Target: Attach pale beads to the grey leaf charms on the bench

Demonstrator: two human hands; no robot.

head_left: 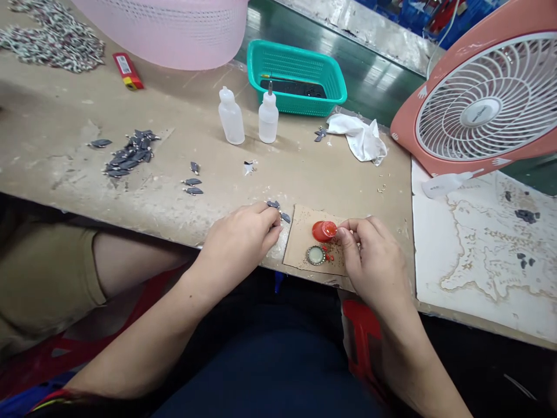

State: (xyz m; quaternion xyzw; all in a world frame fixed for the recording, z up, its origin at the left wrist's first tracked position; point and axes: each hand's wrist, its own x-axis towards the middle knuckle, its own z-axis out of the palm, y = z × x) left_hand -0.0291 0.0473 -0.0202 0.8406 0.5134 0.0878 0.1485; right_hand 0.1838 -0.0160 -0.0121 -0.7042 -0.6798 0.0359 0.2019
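Observation:
My left hand [246, 235] rests at the table's front edge with its fingers curled together. Two dark grey leaf-shaped pieces [285, 217] lie right at its fingertips; what the fingers hold, if anything, is hidden. My right hand [378, 264] is closed in a pinch at the rim of a small red cup [324, 231] with glossy red contents. Whatever is in that pinch is too small to make out. The cup stands on a piece of cardboard [300, 232], beside an upturned bottle cap [315, 255] and some red bits [329, 256].
Leaf-shaped pieces form a pile [133, 154] at left. Behind stand two squeeze bottles [268, 119], a green basket [300, 107] and a pink basket [174, 35]. A white cloth [363, 139], a fan [483, 110] and a stained sheet [435, 255] are at right. Someone's leg [130, 261] is at left.

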